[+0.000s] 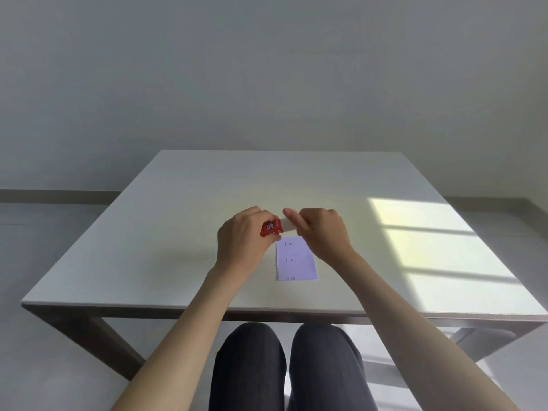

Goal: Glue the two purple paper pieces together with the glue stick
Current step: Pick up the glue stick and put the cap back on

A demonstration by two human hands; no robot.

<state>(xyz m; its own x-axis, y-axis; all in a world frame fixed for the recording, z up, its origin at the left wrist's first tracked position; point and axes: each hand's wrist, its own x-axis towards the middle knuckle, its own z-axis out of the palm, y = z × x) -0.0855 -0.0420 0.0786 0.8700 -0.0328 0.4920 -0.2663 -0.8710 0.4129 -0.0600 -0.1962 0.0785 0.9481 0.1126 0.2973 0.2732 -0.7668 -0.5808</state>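
A red glue stick (271, 228) with white lettering is held level above the table, a little beyond the paper. My left hand (244, 241) grips its red body. My right hand (321, 232) closes on its white cap (287, 223) at the right end. A pale purple paper piece (296, 259) with small printed marks lies flat on the table (178, 232), just below and nearer than my hands. I see only one purple sheet; whether a second lies under it, I cannot tell.
The white table has a sunlit window pattern (430, 238) on its right side. Its near edge (207, 308) runs above my knees (284, 357). A plain wall stands behind the far edge.
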